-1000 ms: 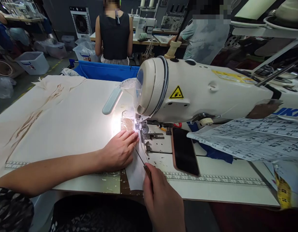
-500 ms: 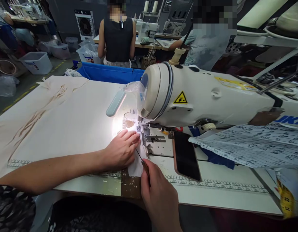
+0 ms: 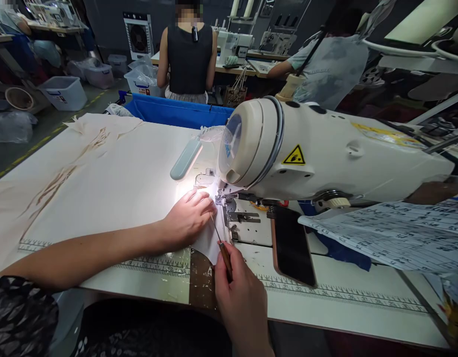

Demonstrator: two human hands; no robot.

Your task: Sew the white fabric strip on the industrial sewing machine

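Observation:
A narrow piece of white fabric point(image 3: 205, 246) lies under the presser foot point(image 3: 219, 199) of a sewing machine point(image 3: 314, 151). My left hand point(image 3: 188, 218) rests on the fabric just left of the foot, its fingers bent, close together and pressing the cloth. In my right hand point(image 3: 242, 292), near the front table edge, is an awl point(image 3: 225, 259) with a wooden handle. Its thin metal shaft slants up and left toward the fabric beside my left fingertips. The exact tip is hard to make out against the cloth.
Right of the needle plate lies a phone point(image 3: 293, 248), with written paper sheets point(image 3: 392, 233) beyond it. A pale blue-grey handle-shaped object point(image 3: 186, 158) lies behind my left hand. Pale fabric point(image 3: 54, 186) covers the table's left side. A blue cloth bin point(image 3: 177, 110) and two people are behind.
The view has shifted, so things sit farther right. The white fabric has slid away from me under the foot and now shows beyond my left fingers. Both hands keep their hold.

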